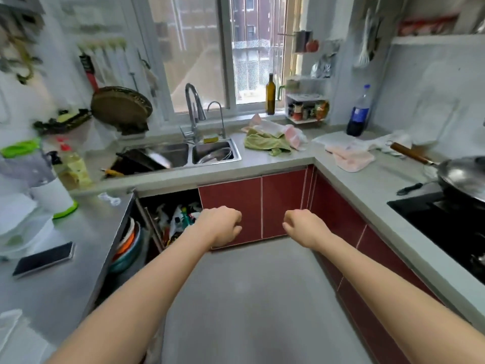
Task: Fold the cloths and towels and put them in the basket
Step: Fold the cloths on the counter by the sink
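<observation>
Left hand (pixel 223 224), right hand (pixel 301 225) loosely fisted, empty; cola bottle (pixel 358 112) label unreadable.

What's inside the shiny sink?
The steel double sink holds a dark tray leaning in its left basin and a metal bowl in its right one. Whatever lies beneath them is covered, so I cannot tell.

Left hand (pixel 223 225) and right hand (pixel 301 227) fisted, empty; green cloth (pixel 265 144) crumpled on counter (pixel 275 164).
</observation>
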Demonstrator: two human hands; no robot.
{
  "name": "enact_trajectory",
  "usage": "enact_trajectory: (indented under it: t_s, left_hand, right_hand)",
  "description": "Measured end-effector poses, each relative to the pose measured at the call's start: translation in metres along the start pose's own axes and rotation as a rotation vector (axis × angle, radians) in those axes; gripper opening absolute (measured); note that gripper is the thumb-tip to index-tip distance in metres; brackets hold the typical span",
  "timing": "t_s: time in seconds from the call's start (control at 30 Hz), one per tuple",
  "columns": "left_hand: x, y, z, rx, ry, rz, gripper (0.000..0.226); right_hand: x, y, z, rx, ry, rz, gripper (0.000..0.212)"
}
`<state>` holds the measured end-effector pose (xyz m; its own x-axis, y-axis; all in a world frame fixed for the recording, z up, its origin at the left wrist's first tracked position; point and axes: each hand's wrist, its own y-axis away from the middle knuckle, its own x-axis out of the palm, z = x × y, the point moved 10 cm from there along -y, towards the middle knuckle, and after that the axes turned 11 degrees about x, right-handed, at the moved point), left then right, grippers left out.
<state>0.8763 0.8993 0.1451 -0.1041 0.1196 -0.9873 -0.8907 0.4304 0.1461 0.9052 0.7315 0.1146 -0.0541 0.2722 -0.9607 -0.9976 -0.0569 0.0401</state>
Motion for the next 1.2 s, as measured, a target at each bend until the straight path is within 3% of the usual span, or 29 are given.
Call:
enact_trajectory:
  t_s: [0.3,0.47,0.8,1.1,1.2]
  left_hand:
    - [-0.018,-0.232,0.079,0.127,0.028,0.017,0.035]
    - [0.001,-0.353,0.134,0.080,0.044,0.135,0.035]
    - [0.036,-0.547,0.277,-0.017,0.104,0.173,0.040]
    - [0.046,-0.734,0.379,0.095,0.043,0.267,0.040]
    - [0.052,-0.788,0.398,0.120,0.066,0.255,0.037]
  right_hand:
    - [-0.015,-0.211,-0.046,0.088,-0.021,-0.056,0.025]
    - [-0.006,-0.347,-0.071,0.123,-0.044,0.031,0.022]
    - [0.023,-0.593,-0.088,0.202,0.016,0.149,0.022]
    - [0.061,-0.751,-0.100,0.315,0.037,0.146,0.024]
    - [0.073,-0.790,-0.095,0.255,0.117,0.185,0.038]
